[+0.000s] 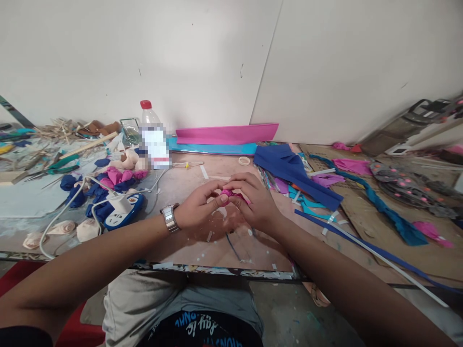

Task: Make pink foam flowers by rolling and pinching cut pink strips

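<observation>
Above the middle of the worktable (188,246), both hands meet on a small bunched piece of magenta cloth (227,192). My left hand (198,205), with a metal watch (170,218) on its wrist, pinches the cloth's left side between thumb and fingers. From the other side, my right hand (257,200) grips it with fingers curled over the top. Much of the cloth is hidden behind the fingers. A cream ring, perhaps a tape roll (244,161), lies just beyond the hands.
To the left are blue, pink and cream cloth rosettes (115,177), a blue power strip (125,212) with a white cable, green-handled pliers (63,165) and a bottle (146,113) behind a phone (155,147). Blue cloth strips (289,168) and a teal twisted strip (372,195) lie right.
</observation>
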`<state>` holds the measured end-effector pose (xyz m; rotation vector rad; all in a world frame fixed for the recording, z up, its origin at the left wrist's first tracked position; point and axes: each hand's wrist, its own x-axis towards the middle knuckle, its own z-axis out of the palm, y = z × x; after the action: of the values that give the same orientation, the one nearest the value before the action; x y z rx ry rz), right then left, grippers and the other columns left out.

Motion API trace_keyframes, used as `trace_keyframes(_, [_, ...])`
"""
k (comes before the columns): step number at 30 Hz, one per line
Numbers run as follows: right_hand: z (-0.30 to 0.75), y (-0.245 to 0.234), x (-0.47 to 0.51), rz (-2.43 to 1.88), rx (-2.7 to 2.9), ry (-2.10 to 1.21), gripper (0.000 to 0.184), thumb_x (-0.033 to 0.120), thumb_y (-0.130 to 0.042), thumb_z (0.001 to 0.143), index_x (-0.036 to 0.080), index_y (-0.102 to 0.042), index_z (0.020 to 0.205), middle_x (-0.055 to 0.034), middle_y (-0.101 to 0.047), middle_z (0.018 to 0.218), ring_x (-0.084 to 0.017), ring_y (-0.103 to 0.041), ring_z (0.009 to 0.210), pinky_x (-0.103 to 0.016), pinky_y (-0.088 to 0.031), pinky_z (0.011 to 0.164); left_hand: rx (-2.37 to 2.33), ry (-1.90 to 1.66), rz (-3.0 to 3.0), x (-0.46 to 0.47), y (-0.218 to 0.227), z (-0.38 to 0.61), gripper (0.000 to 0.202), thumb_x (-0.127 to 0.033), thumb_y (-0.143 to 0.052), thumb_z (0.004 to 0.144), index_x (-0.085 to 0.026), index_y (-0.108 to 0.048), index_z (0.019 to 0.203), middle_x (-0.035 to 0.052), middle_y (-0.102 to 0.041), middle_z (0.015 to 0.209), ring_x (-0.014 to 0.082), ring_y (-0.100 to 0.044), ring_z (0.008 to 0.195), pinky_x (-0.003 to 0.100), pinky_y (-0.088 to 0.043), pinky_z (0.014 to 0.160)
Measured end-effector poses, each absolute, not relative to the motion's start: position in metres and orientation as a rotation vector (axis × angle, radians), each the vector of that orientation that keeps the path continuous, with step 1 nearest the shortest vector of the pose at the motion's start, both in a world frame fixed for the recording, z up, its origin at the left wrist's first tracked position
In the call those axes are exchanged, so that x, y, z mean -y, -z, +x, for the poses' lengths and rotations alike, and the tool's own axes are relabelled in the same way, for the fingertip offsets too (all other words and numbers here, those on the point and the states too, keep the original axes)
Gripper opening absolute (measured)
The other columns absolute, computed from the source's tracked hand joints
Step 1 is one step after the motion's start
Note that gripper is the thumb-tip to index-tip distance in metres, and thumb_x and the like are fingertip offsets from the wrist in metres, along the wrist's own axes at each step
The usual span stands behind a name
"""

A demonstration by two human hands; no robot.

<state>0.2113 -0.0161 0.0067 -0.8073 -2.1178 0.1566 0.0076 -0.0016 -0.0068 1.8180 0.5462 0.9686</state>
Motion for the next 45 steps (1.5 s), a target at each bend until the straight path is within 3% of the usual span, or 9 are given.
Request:
trace_keyframes(3, [0.212,-0.008,0.017,-0.857,2.026,-0.17,0.018,0.033,-0.059,0.1,0.023,-0.065,0.114,-0.0085,-0.069,0.11,-0.024,-0.063,0.104,-0.041,-0.051,0.093,-0.609,-1.051,1.643,0.001,0.011,0.009,0.035,-0.044,-0.069,0.092,-0.021,-0.058,0.115,0.0078,-0.062,0.12,0.0196,-0.062,0.108,0.033,-0.049,0.093])
trace_keyframes(6, [0.213,-0.007,0.018,-0.922,1.926,-0.193,0.018,0.035,-0.064,0.098,0.023,-0.065,0.111,-0.0064,-0.07,0.104,-0.022,-0.065,0.093,-0.037,-0.053,0.084,-0.648,-1.087,1.535,-0.002,0.012,0.01,0.035,-0.044,-0.078,0.084,-0.019,-0.059,0.1,0.0042,-0.064,0.103,0.0159,-0.062,0.093,0.029,-0.05,0.084])
trace_keyframes(12, [0.214,-0.007,0.019,-0.933,1.866,-0.228,0.024,0.034,-0.066,0.096,0.024,-0.065,0.118,-0.0067,-0.071,0.11,-0.021,-0.066,0.095,-0.037,-0.055,0.084,-0.652,-1.046,1.482,-0.007,0.009,0.008,0.034,-0.046,-0.08,0.082,-0.015,-0.07,0.093,0.005,-0.071,0.091,0.0155,-0.063,0.084,0.03,-0.049,0.082])
trace_keyframes(20, [0.214,-0.012,0.019,-0.87,1.91,-0.201,0.021,0.033,-0.065,0.097,0.025,-0.068,0.116,-0.0079,-0.07,0.108,-0.023,-0.066,0.098,-0.04,-0.056,0.084,-0.636,-1.141,1.346,-0.015,0.017,0.006,0.033,-0.047,-0.08,0.082,-0.016,-0.07,0.087,0.0003,-0.064,0.08,0.0112,-0.055,0.074,0.026,-0.046,0.072])
trace_keyframes(30, [0.213,-0.011,0.02,-0.805,1.954,-0.078,0.018,0.025,-0.067,0.096,0.026,-0.069,0.114,-0.0081,-0.07,0.109,-0.024,-0.065,0.106,-0.042,-0.054,0.092,-0.685,-1.296,1.482,-0.015,0.01,0.004,0.033,-0.046,-0.08,0.081,-0.016,-0.069,0.09,0.003,-0.066,0.086,0.0132,-0.059,0.079,0.028,-0.049,0.076])
trace_keyframes(45, [0.213,-0.012,0.019,-0.765,2.031,0.07,0.018,0.023,-0.065,0.096,0.031,-0.072,0.112,-0.0061,-0.072,0.107,-0.024,-0.067,0.099,-0.044,-0.054,0.088,-0.751,-1.324,1.647,-0.011,0.001,0.003,0.028,-0.044,-0.078,0.083,-0.016,-0.069,0.082,0.0036,-0.065,0.083,0.0145,-0.059,0.078,0.029,-0.051,0.073])
